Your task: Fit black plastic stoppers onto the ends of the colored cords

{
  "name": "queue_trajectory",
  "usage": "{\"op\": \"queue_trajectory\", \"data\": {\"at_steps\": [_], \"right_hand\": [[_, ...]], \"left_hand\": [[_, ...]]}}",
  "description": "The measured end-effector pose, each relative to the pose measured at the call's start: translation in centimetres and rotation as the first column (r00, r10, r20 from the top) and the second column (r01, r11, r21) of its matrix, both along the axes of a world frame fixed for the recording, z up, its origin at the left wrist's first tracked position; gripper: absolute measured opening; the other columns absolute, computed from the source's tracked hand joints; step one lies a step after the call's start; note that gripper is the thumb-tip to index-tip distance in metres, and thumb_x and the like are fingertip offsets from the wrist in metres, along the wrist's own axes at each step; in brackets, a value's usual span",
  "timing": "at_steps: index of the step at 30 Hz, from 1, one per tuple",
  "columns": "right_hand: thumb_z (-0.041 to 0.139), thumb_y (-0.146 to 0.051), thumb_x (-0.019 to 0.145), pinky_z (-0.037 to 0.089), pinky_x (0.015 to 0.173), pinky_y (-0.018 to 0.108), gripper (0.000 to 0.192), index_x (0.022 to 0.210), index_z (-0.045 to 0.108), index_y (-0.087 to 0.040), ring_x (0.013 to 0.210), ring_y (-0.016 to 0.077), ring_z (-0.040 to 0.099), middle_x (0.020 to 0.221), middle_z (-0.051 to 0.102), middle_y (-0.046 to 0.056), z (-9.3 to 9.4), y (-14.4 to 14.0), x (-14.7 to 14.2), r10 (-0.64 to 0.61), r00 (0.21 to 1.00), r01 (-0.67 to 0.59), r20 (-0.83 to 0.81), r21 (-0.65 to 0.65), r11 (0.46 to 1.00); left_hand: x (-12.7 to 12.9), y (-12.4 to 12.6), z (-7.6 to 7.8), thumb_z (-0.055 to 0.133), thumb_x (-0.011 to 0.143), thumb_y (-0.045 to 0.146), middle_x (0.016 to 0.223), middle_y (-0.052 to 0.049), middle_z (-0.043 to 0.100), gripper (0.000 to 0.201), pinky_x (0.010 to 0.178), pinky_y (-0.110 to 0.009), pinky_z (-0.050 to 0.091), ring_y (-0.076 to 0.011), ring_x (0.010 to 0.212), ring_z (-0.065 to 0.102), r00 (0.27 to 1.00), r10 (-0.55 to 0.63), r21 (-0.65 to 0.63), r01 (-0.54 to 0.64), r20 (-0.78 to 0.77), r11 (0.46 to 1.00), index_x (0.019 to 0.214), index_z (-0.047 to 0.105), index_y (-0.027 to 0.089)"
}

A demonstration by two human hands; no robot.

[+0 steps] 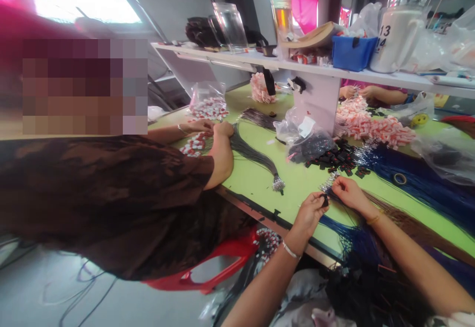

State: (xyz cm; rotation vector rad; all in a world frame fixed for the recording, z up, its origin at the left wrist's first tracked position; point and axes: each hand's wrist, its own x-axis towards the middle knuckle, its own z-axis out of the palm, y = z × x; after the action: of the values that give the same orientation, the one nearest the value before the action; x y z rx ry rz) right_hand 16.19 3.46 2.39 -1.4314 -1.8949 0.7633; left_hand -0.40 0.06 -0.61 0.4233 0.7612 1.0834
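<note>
Clip (325, 200), small and black, sits pinched in the fingers of my left hand (309, 213), low over the near edge of the green tabletop (297, 181). My right hand (347, 192) is just beside it, fingers closed on a thin dark cord (336, 199) that meets the clip. Blue cords (419, 178) fan out to the right, brown ones (411, 228) beneath my right forearm. More black clips (339, 161) lie scattered just beyond my hands. To the left, a person in a brown top (111, 198) leans on the tabletop, a hand (222, 129) on a grey cord bundle (252, 154).
</note>
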Motion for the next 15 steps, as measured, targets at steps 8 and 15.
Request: {"op": "queue_trajectory", "data": {"at_steps": [8, 15], "right_hand": [[0.053, -0.022, 0.074, 0.032, 0.049, 0.020, 0.009, 0.068, 0.057, -0.015, 0.052, 0.0088, 0.040, 0.057, 0.049, -0.004, 0.5, -2.1, -1.1, -0.014, 0.988, 0.006, -0.152, -0.053, 0.999], [0.052, -0.020, 0.074, 0.028, 0.049, 0.020, 0.012, 0.063, 0.055, -0.016, 0.051, 0.0079, 0.037, 0.055, 0.048, -0.004, 0.2, -3.7, -1.5, -0.008, 0.996, 0.009, -0.086, 0.018, 1.000]], "left_hand": [[-0.2, 0.0, 0.1, 0.075, 0.066, 0.017, 0.081, -0.004, 0.063, 0.024, 0.068, -0.024, 0.046, -0.0111, 0.071, 0.059, 0.999, -0.025, 0.012, 0.024, 0.047, 1.000, 0.085, 0.061, 0.013], [-0.3, -0.1, 0.0, 0.074, 0.066, 0.016, 0.080, -0.004, 0.062, 0.024, 0.069, -0.025, 0.047, -0.0117, 0.071, 0.059, 0.997, -0.051, 0.034, 0.049, 0.051, 0.998, 0.087, 0.062, 0.013]]}}
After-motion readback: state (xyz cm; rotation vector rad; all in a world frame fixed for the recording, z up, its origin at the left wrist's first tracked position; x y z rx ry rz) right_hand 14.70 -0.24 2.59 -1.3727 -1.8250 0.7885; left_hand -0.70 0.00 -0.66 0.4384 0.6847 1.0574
